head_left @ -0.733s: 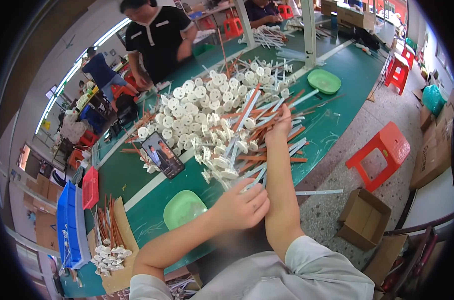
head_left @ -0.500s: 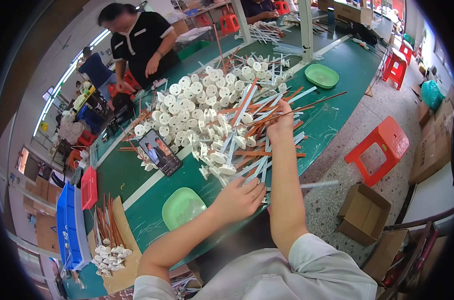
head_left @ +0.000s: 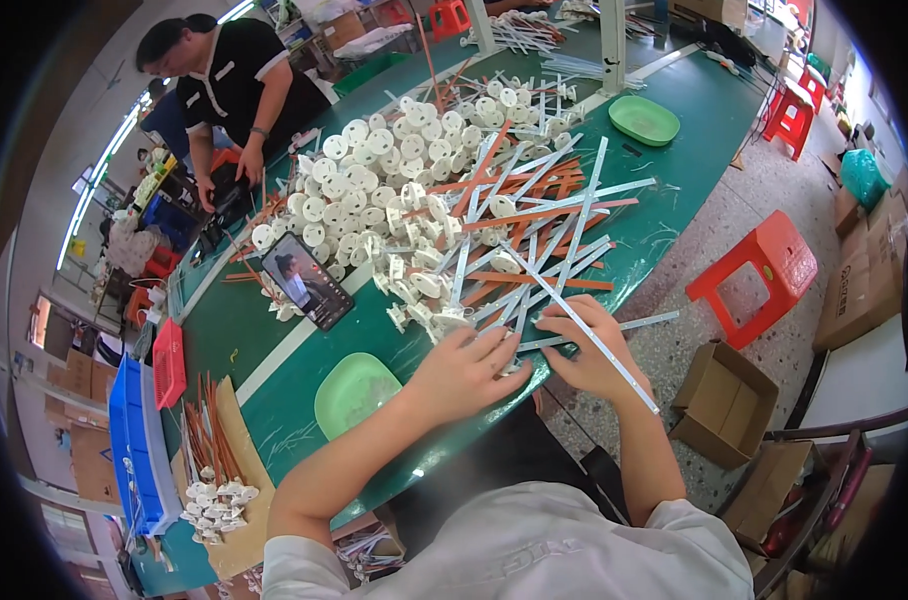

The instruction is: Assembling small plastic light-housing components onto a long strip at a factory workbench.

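One green tabletop (head_left: 689, 150) runs under everything in front of you, its far end crowded and cut off by the picture's upper edge. On it lies one big heap of white plastic discs (head_left: 394, 165), too tightly overlapped to count, mixed on its right side with flat, narrow red-brown and pale strips (head_left: 534, 195), whose number is equally lost in the tangle. One co-worker in a black top (head_left: 249, 80) stands beyond the heap's left, legs hidden. One red plastic stool (head_left: 759, 275) is on the floor to the heap's right, and one open brown cardboard box (head_left: 729, 400) lies nearer you.

Well left of the heap are one long blue plastic bin (head_left: 139, 455) and one red plastic basket (head_left: 169, 365). Two light green plastic bowls show: one bowl (head_left: 324, 395) on your side of the heap, the other (head_left: 644, 120) past its right.

Your left hand (head_left: 462, 375) bends over the heap's near edge, covering what its fingertips meet; your right hand (head_left: 589, 350) is just beside it, one long pale strip (head_left: 614, 358) crossing over it. I cannot tell whether either hand pinches anything.

One dark smartphone (head_left: 309, 282) rests against the heap's left side.
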`<state>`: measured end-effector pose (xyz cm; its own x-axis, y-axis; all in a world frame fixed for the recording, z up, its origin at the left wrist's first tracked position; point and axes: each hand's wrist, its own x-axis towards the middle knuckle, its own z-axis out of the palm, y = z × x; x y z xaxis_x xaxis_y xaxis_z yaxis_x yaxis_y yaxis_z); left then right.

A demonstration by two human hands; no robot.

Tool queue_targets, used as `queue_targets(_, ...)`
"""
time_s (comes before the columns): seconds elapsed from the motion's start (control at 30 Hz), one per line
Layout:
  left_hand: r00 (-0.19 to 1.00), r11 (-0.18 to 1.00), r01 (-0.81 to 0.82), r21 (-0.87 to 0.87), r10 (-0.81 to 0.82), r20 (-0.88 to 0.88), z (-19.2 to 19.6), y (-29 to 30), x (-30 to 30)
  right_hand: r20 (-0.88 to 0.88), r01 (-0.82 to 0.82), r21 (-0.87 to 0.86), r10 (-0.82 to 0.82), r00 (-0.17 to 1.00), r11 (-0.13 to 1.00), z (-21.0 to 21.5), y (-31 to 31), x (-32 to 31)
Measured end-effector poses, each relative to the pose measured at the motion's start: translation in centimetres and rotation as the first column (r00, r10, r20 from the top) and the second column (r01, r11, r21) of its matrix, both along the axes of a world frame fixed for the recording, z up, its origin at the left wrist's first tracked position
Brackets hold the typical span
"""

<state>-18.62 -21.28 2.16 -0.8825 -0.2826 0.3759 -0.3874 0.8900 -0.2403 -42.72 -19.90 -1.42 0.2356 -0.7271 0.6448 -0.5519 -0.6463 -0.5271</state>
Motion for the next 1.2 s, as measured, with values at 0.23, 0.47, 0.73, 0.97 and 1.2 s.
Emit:
queue_targets(0.23,0.999,0.999,-0.020,-0.028,0.021,0.025,-0.3,0.1,0.0,0.161,-0.155,0.381,0.100,0.982,0.911,-0.7,-4.4,-1.8)
queue_targets(0.47,0.993,0.991,-0.115,0.073,0.116,-0.023,-0.9,1.1,-1.8,0.858,-0.209,0.416,-0.305,0.414,0.885,0.6,-7.3,-0.7)
queue_targets(0.73,0.986,0.985,-0.169,-0.028,0.169,-0.008,-0.7,0.7,-3.7,0.820,-0.456,0.572,-0.476,0.318,0.682,-0.6,-11.5,-2.0)
queue_targets(0.97,0.886,0.897,-0.431,0.093,0.402,0.233,2.1,-1.3,-5.9,0.689,-0.423,0.703,-0.397,0.607,0.572,0.5,-12.1,-1.0)
queue_targets(1.2,0.851,0.838,-0.520,0.166,0.491,0.187,2.7,-1.5,-4.7,0.310,0.129,0.442,-0.286,0.907,0.888,3.2,-4.7,-3.3)
